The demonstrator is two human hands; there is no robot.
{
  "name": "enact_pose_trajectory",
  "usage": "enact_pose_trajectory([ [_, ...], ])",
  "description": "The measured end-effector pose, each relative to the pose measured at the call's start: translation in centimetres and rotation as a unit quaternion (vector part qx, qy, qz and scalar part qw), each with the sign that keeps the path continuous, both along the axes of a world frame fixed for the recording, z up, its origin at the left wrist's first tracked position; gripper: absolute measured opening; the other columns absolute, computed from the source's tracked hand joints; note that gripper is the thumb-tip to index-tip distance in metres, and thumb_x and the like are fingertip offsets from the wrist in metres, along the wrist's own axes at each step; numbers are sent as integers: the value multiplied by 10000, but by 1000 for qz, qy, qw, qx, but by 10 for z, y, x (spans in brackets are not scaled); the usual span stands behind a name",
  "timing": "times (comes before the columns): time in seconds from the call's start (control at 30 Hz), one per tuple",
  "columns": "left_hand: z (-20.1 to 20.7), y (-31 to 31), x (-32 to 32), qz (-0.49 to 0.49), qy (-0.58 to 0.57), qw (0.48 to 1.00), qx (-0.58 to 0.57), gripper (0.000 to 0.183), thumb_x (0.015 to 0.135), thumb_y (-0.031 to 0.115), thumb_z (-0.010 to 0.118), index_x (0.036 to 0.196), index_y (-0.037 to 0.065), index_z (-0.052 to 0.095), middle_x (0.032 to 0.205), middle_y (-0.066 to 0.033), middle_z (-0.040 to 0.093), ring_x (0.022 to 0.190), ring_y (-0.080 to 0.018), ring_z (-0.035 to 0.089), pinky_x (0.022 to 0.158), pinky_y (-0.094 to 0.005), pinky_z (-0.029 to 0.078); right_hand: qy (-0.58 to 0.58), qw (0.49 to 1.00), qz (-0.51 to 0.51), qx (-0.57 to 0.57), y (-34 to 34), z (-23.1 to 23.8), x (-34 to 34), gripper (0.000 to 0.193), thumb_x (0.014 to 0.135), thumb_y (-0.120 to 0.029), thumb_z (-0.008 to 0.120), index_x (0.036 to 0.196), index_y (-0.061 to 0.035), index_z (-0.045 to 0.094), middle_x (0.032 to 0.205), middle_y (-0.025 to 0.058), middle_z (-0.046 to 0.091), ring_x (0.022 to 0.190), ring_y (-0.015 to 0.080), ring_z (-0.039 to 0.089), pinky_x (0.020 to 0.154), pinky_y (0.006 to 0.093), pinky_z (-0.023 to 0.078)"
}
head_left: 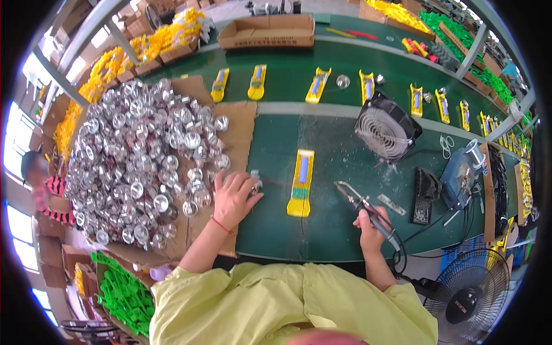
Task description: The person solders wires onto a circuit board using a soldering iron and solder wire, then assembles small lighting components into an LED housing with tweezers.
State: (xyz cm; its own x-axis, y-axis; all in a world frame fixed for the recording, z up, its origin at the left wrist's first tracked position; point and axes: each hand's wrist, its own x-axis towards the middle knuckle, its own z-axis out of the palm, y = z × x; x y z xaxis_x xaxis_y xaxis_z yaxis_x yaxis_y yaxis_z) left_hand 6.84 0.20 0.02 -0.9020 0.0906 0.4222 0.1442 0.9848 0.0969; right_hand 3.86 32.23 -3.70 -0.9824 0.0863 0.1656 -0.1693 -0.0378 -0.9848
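Observation:
My left hand point(234, 198) rests at the edge of the cardboard with its fingers curled round a small silver lamp reflector point(257, 184). A thin red wire runs from there toward a yellow flashlight housing point(298, 204), which lies on the green bench in front of me. Inside the housing show a blue-violet battery cell point(303, 170) and a green circuit board point(300, 193). My right hand point(371, 225) grips a soldering iron point(359, 203) by its handle. Its tip, with a curved metal tube alongside, points at the housing from the right, apart from it.
Silver reflectors point(138, 155) are heaped at left on cardboard point(241, 123). Beyond the bench, several yellow housings lie along a green conveyor point(282, 86). At right stand a small square fan point(386, 127), a black iron holder point(424, 195), a blue soldering station point(460, 175) and a round fan point(468, 296).

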Motion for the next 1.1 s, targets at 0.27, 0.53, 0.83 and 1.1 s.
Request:
enact_pose_trajectory([
  [0.27, 3, -23, 16, 71, 3, 990, 124, 531, 587, 306, 780, 1007, 76, 553, 1091, -93, 525, 981, -283, 507, 843, -410, 381, -4, 1000, 7, 19, -2, 3, -3, 166, 803, -49, 592, 912, 43, 508, 659, 85, 576, 519, 116, 561, 484, 206, 446],
  [0.53, 26, 22, -26, -5, 2, 998, 62, 491, 594, 231, 711, 1044, 86, 582, 1090, -76, 523, 1085, -257, 462, 925, -417, 337, -1, 1000, 24, -15, 0, 7, 7, 164, 800, -49, 598, 923, 25, 518, 722, 98, 569, 573, 135, 579, 520, 252, 496],
  [0.83, -21, -18, -48, 54, 15, 996, -74, 48, 738, 106, 577, 732, 62, 596, 702, -94, 560, 729, -280, 539, 829, -434, 396, -45, 998, 38, -8, 7, 13, 15, 165, 796, -77, 636, 912, 12, 560, 755, 73, 604, 614, 107, 596, 537, 233, 482],
  [1.1, 60, -3, -36, 45, 135, 942, 305, 181, 896, 55, 443, 912, -40, 596, 798, -90, 627, 679, -156, 566, 612, -278, 440, -70, 996, 60, -14, -3, 14, 9, 189, 797, -87, 643, 927, 18, 554, 742, 69, 609, 618, 92, 594, 547, 222, 476],
])
